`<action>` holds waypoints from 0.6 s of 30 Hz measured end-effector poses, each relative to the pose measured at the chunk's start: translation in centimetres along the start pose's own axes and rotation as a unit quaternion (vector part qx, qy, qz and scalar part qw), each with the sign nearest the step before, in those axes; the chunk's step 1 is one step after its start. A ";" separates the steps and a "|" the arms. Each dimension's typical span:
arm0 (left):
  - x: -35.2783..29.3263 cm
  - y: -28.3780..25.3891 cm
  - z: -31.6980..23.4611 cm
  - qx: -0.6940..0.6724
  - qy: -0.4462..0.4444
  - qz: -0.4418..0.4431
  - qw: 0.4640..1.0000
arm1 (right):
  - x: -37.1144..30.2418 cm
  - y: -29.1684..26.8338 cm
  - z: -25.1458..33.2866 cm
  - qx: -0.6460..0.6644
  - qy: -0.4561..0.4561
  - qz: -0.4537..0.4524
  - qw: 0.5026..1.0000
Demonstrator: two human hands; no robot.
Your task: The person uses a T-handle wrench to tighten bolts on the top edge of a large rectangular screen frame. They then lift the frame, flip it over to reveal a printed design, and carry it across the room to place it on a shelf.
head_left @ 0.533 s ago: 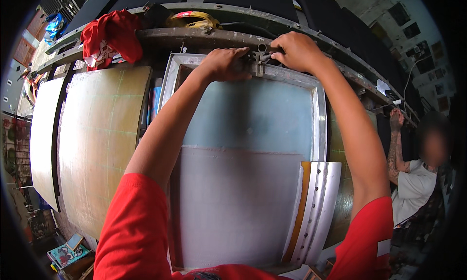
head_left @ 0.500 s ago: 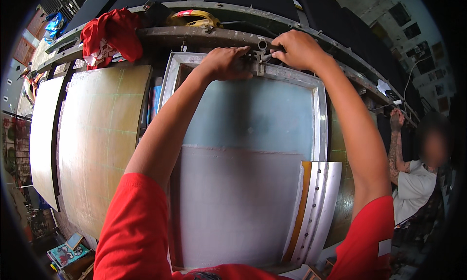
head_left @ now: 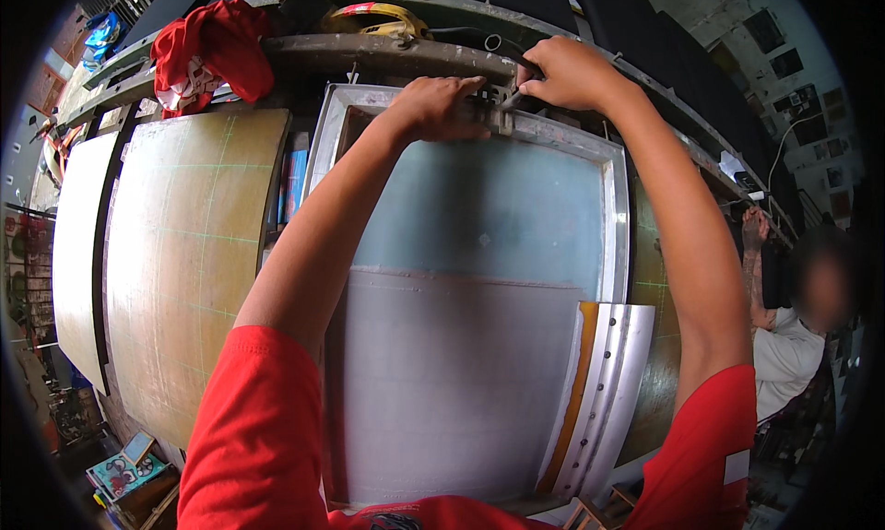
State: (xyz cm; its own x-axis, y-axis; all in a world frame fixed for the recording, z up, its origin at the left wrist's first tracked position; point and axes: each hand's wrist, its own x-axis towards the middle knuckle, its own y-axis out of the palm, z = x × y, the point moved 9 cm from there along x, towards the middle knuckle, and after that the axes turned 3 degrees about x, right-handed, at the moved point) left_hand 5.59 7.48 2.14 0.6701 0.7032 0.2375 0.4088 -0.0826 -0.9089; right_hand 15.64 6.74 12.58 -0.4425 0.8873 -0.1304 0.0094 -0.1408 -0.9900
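A silkscreen frame [head_left: 616, 226] with light metal edges and a blue-grey mesh [head_left: 479, 207] lies in front of me. At its far edge sits a metal clamp [head_left: 499, 106]. My left hand [head_left: 433, 108] is closed about the clamp's left side, index finger along the top and thumb below; its other fingers are partly hidden. My right hand [head_left: 570, 74] grips a dark metal tool, which looks like a wrench, just right of the clamp. A round ring end [head_left: 493, 42] stands out left of that hand. How the tool meets the clamp is hard to make out.
A metal strip with bolts and a brown edge [head_left: 590, 392] lies over the frame's right side. Printing boards [head_left: 194, 272] stand left. On the far rail [head_left: 323, 46] are a red cloth [head_left: 207, 55] and a yellow-handled object [head_left: 383, 16]. A person [head_left: 788, 355] is at right.
My right hand has moved slightly away from me, and the tool's ring end has swung farther from the clamp. My left hand stays at the clamp. The whole view has shifted a little.
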 end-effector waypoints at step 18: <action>0.0 0.3 0.4 0.009 -0.023 0.027 0.999 | -3.1 2.1 -6.0 0.743 0.148 -0.058 0.650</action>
State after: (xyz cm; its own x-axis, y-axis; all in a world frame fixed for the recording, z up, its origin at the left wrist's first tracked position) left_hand 5.48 7.68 1.70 0.6615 0.7301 0.1715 0.3603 -0.1088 -0.9265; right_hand 22.41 6.33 10.55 -0.1703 0.9442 -0.2818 -0.9824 -0.1405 0.1229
